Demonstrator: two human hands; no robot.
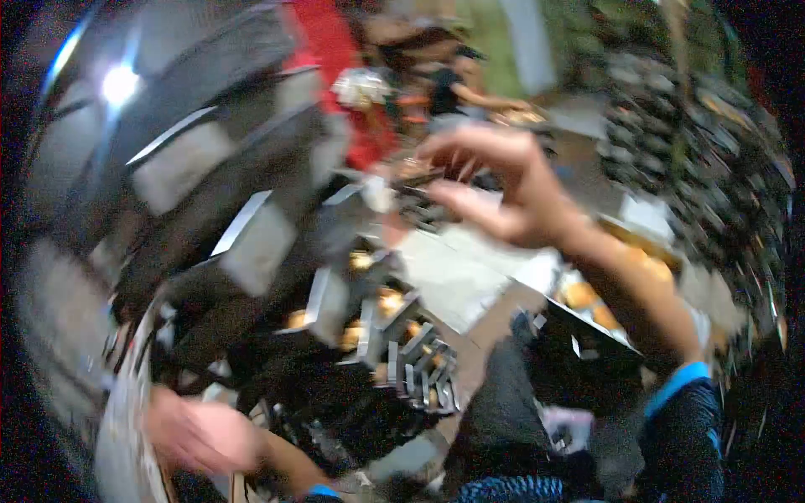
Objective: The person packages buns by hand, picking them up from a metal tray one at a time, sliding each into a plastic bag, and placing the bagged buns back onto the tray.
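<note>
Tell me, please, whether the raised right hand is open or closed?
Partly open: the right hand has its fingers curled forward but apart; motion blur hides any held item.

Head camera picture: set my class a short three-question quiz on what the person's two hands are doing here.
1. True or false: the right hand is raised, reaching away from the body over the cluttered work area.
2. Which hand is low at the picture's bottom edge? A) left hand B) right hand
3. Fill in: the cuff on the right forearm is ____ in colour.

Key
1. True. Its fingers are pinched near a small dark item, though blur hides whether the grip is closed on it.
2. A. It sits beside the dark trays of metal parts.
3. Blue.
</note>
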